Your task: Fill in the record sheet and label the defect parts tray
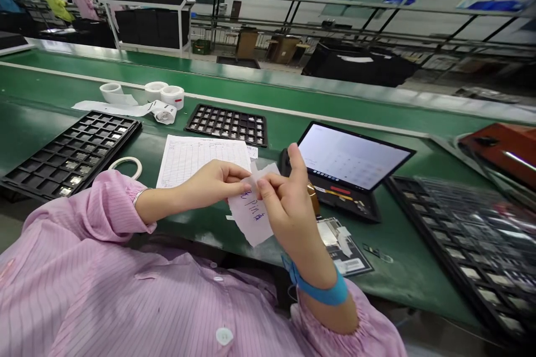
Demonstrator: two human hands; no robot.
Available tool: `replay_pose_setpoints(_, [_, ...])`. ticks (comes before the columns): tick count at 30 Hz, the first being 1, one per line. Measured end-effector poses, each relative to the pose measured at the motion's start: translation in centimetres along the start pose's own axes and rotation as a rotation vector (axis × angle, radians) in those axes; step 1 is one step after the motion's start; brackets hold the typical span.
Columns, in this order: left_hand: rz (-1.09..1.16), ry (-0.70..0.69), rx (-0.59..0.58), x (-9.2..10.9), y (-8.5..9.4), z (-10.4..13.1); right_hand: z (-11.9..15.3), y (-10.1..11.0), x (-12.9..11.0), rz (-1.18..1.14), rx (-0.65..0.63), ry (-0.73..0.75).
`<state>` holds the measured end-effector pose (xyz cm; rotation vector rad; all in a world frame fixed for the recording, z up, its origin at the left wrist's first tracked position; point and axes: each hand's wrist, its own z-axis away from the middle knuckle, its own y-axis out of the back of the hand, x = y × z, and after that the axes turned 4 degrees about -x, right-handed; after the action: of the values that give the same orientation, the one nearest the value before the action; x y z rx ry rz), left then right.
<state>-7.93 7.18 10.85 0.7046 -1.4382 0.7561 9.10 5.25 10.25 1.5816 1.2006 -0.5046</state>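
A torn white paper slip (251, 222) with handwriting in blue ink hangs between my two hands. My left hand (218, 181) pinches its upper left edge between thumb and fingers. At the slip's upper right, my right hand (288, 201) grips it with thumb and bent finger, another finger pointing up. A blue band (324, 292) circles my right wrist. Behind my left hand lies a printed form sheet (184, 159). Just right of my right hand are an open laptop (354, 156) with a lit screen and a flat electronic part (354, 262) with white tape.
Black compartment trays stand at the left (54, 170), at the back (226, 122) and at the right (473, 245). White label rolls (171, 96) and a tape ring (125, 167) lie on the green bench (234, 81). An orange-red object (498, 150) is at the far right. People work in the background.
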Motion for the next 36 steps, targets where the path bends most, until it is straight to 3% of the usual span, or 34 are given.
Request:
replay_pose_setpoints(5, [-0.037,-0.051,0.002,0.1,-0.5,0.3,0.3,0.1,-0.1,0.042,-0.013,0.006])
replay_pose_setpoints(11, [-0.245,-0.164,0.045,0.1,-1.2,0.9,0.5,-0.1,-0.4,0.084,-0.018,-0.004])
replay_pose_setpoints(17, [-0.546,-0.226,0.201,-0.2,-1.5,2.0,0.7,0.5,-0.2,0.212,0.039,-0.108])
replay_pose_setpoints(22, [-0.252,-0.23,0.19,-0.2,-1.3,2.2,0.6,0.4,1.2,0.317,0.2,-0.149])
replay_pose_setpoints(25, [-0.034,-0.209,0.202,-0.3,-0.8,2.0,0.6,-0.2,2.3,0.098,0.196,-0.155])
replay_pose_setpoints(30, [0.162,-0.185,0.306,-0.9,0.1,1.7,0.7,-0.8,3.7,-0.535,0.028,-0.436])
replay_pose_setpoints(36, [0.235,-0.187,0.335,-1.6,0.8,1.7,1.0,-1.3,5.0,-0.847,-0.039,-0.5])
